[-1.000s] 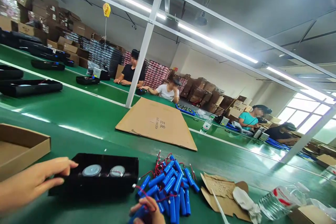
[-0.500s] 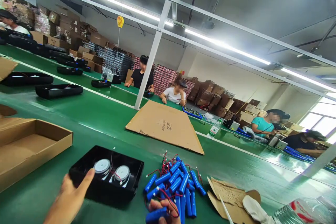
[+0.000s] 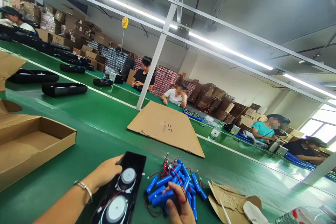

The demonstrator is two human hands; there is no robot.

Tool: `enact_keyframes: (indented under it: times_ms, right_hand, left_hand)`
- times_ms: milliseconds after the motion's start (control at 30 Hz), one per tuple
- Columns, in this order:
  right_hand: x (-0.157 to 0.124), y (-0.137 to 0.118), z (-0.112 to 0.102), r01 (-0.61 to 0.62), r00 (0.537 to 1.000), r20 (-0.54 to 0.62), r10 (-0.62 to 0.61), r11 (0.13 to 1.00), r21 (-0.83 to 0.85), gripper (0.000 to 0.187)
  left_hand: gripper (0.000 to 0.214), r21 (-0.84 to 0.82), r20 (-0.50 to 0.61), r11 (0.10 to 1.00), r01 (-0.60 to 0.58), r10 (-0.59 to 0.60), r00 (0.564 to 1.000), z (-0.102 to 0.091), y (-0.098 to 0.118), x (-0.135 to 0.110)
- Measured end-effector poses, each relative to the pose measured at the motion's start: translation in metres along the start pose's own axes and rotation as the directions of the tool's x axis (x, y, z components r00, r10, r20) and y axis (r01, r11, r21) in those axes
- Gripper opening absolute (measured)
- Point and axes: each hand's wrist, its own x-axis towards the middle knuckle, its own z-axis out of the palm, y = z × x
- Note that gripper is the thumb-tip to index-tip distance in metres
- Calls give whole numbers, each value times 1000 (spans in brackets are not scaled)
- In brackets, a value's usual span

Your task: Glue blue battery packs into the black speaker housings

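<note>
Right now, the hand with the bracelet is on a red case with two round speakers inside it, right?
No, the case is black, not red; the head view shows it. The left hand with the bracelet is on it, and the two round speakers are inside.

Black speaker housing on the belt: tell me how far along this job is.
Done: two round speakers sit in the black speaker housing, wired. In hand: the left hand holds the housing, the right hand grips a blue cell. Remaining: the heap of wired blue cells on the green belt beside it.
</note>
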Motion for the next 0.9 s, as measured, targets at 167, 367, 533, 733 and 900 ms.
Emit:
enact_keyframes:
  times_ms: [167, 367, 533, 733, 900]
  right_hand:
    - [45, -16, 30, 42, 997, 77, -26, 976, -212, 28]
    - [78, 3, 77, 86, 959, 284, 20, 929, -359, 27]
    - [86, 17, 93, 62, 937, 337, 89, 910, -410, 23]
    - [92, 23, 96, 75, 913, 390, 117, 893, -443, 25]
    - [93, 21, 98, 135, 886, 449, 112, 865, -483, 29]
  left_hand:
    - [63, -145, 134, 984, -106, 126, 983, 23, -13, 0]
    - [58, -208, 158, 961, -180, 214, 964, 22, -28, 4]
    - [62, -203, 124, 954, -220, 248, 961, 23, -23, 1]
    - [65, -159, 94, 963, -219, 236, 967, 23, -20, -3]
    - [66, -135, 92, 961, -241, 255, 963, 25, -26, 2]
